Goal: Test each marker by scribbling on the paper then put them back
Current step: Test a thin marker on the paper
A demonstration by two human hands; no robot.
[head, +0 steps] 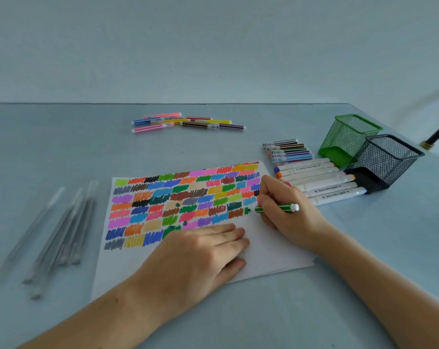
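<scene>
1. Green ink is going onto the paper: the right hand is pinching a green marker, and its tip is touching the sheet beside a small new green patch.
2. The left hand is lying flat with straight fingers, pressing the paper down.
3. Many colour patches are already filling the sheet, so most of the testing looks done.
4. Thin markers are lying far back, and more markers are waiting by the green cup and black cup.
5. Putting them back is probably still waiting.
</scene>
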